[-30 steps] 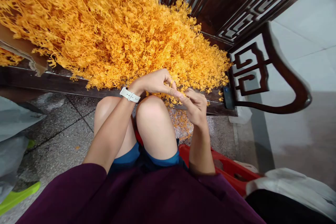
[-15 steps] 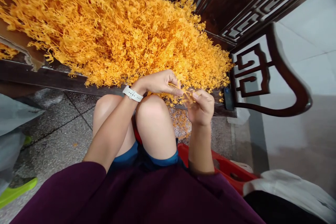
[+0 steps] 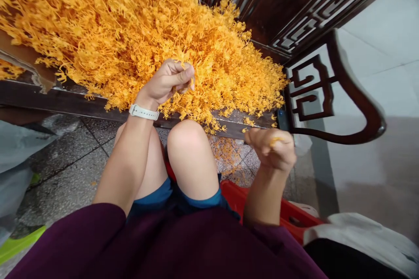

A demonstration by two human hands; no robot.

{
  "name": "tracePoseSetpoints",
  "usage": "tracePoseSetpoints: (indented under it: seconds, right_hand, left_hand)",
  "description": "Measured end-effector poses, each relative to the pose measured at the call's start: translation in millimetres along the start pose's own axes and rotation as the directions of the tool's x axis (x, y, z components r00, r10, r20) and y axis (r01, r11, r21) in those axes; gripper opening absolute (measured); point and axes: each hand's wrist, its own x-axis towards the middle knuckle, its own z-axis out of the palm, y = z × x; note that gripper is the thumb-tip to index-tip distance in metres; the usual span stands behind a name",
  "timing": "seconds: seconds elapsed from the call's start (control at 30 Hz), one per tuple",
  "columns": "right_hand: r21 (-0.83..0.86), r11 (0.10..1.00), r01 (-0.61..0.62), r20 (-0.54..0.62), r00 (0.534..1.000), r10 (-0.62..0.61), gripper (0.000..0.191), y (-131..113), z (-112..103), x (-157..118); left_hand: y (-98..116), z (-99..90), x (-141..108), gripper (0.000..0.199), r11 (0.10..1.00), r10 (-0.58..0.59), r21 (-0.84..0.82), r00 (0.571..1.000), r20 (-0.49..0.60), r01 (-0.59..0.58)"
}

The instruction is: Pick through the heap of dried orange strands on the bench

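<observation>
A big heap of orange plastic flower sprigs [image 3: 131, 39] spreads over a dark wooden bench [image 3: 65, 98]. My left hand [image 3: 166, 80], with a pale watch on its wrist, is at the front of the heap. Its thumb and fingers are pinched, with orange sprig bits showing between them. My right hand [image 3: 273, 148] is lower and to the right, off the bench's front edge. Its fingers are curled closed, and a small orange piece [image 3: 276, 140] shows in the fist. Some of that hand is smeared by motion.
The bench has a carved dark back [image 3: 291, 17] and a curved armrest [image 3: 353, 109]. A dark phone [image 3: 282, 120] lies by the armrest. Orange scraps [image 3: 225, 150] litter the floor between my knees and a red plastic stool or basket [image 3: 294, 220]. Torn cardboard [image 3: 29, 61] is at left.
My hands were together over the bench edge on an orange sprig. Now they are apart: the left has moved up and left onto the heap, the right down and to the right.
</observation>
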Motion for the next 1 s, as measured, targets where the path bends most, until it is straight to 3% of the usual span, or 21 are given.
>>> tracePoseSetpoints:
  seconds: [0.03,0.1,0.17,0.2,0.23,0.3,0.33,0.4,0.47,0.53,0.57,0.63,0.7,0.77,0.87,1.0]
  right_hand:
    - [-0.122,0.988,-0.090,0.115,0.988,0.104,0.031,-4,-3,-2]
    - [-0.341,0.919,-0.199,0.322,0.893,0.313,0.016,-7,-4,-5]
    - [-0.430,0.863,-0.265,0.412,0.793,0.449,0.010,-4,-5,-5]
    - [-0.403,0.869,-0.289,0.392,0.803,0.449,0.010,0,-6,-3]
    - [-0.330,0.893,-0.308,0.319,0.853,0.412,0.012,6,-8,-2]
    - [-0.101,0.949,-0.299,0.030,0.952,0.303,0.019,22,-14,4]
    - [0.021,0.963,-0.270,-0.136,0.953,0.271,0.023,30,-17,7]
    - [0.213,0.949,-0.230,-0.370,0.880,0.297,0.032,45,-21,13]
    - [0.300,0.919,-0.255,-0.464,0.803,0.374,0.033,56,-20,15]
    - [0.283,0.913,-0.293,-0.501,0.767,0.402,0.032,59,-12,14]
    - [0.249,0.919,-0.305,-0.500,0.772,0.392,0.029,59,-6,14]
    - [0.163,0.942,-0.292,-0.454,0.826,0.335,0.021,53,8,13]
    - [0.048,0.966,-0.255,-0.347,0.902,0.256,0.019,44,20,16]
    - [-0.117,0.966,-0.230,-0.207,0.957,0.202,0.026,35,30,22]
    - [-0.319,0.926,-0.203,-0.043,0.979,0.200,0.031,29,40,32]
    - [-0.255,0.943,-0.214,-0.050,0.977,0.209,0.034,34,50,42]
  left_hand:
    - [1,2.4,0,0.059,1.000,-0.003,0.014,1.000,0.002,0.003]
    - [0,11.3,2,0.058,0.999,-0.020,0.040,1.000,0.020,0.019]
    - [-5,20.6,5,0.055,0.996,-0.070,0.053,0.995,0.067,0.067]
    - [-8,24.0,7,0.053,0.994,-0.100,0.060,0.990,0.095,0.094]
    - [-11,26.2,9,0.051,0.990,-0.126,0.071,0.984,0.123,0.118]
    - [-16,27.3,10,0.051,0.985,-0.159,0.094,0.972,0.170,0.145]
    - [-17,26.7,10,0.051,0.984,-0.165,0.101,0.967,0.194,0.148]
    - [-18,25.1,10,0.052,0.983,-0.166,0.114,0.955,0.248,0.141]
    - [-17,24.7,8,0.051,0.982,-0.173,0.125,0.939,0.298,0.141]
    - [-16,27.4,8,0.052,0.976,-0.204,0.142,0.911,0.357,0.163]
    - [-15,30.1,8,0.053,0.970,-0.231,0.166,0.887,0.399,0.178]
    - [-14,37.2,8,0.054,0.949,-0.298,0.247,0.805,0.513,0.194]
    - [-15,45.1,8,0.053,0.922,-0.366,0.340,0.696,0.617,0.183]
    - [-17,51.2,9,0.052,0.901,-0.416,0.396,0.617,0.668,0.178]
    - [-20,53.2,10,0.048,0.902,-0.422,0.388,0.572,0.703,0.188]
    - [-22,47.3,8,0.044,0.918,-0.392,0.352,0.552,0.736,0.183]
